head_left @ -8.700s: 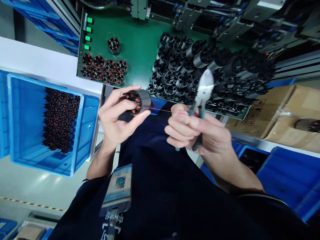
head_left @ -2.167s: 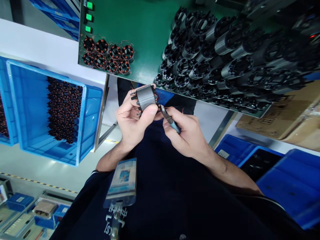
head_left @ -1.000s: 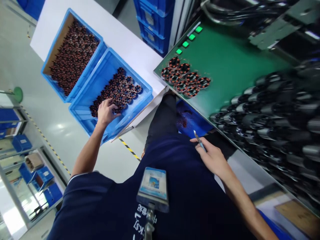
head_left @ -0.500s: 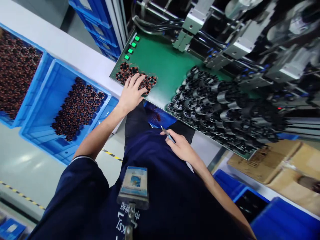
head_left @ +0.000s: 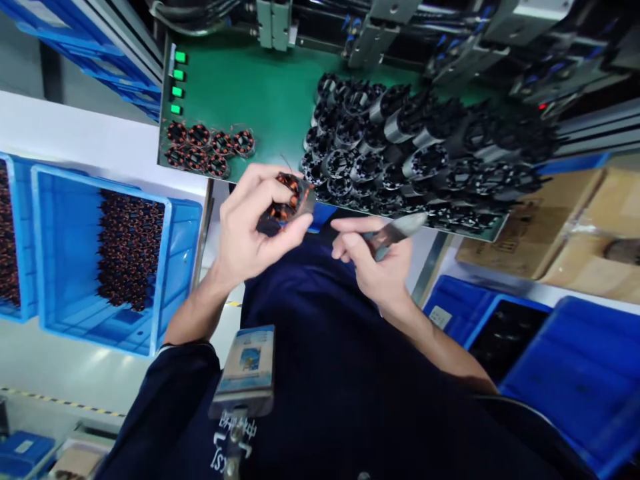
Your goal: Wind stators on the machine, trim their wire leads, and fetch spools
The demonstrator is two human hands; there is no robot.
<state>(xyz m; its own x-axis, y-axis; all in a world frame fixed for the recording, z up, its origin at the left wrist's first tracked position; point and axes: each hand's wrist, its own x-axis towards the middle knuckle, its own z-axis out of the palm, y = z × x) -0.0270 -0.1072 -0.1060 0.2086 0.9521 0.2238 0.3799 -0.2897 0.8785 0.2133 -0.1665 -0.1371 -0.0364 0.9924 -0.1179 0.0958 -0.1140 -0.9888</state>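
My left hand (head_left: 245,230) is raised off the green bench top, fingers and thumb closed round a copper-wound motor stator (head_left: 303,197). A thin wire end sticks up from the stator. Facing it, my right hand (head_left: 383,263) is closed on a slim metal hand tool (head_left: 400,230) with a bluish handle; the tool is blurred, so its exact kind cannot be told. Beyond my left hand, several wound stators (head_left: 220,143) stand on the left end of the green bench top (head_left: 245,80).
Many black and silver stator cores (head_left: 365,167) are stacked on the right of the bench. Machine clamps (head_left: 380,33) hang behind. At left stands a blue bin (head_left: 175,267) with wound stators; cardboard boxes (head_left: 505,233) and blue crates (head_left: 570,373) are at right.
My left hand has lifted a stator from the group on the bench and brought it towards my body. My right hand has turned the tool, its tip now pointing right. The view has swung right.
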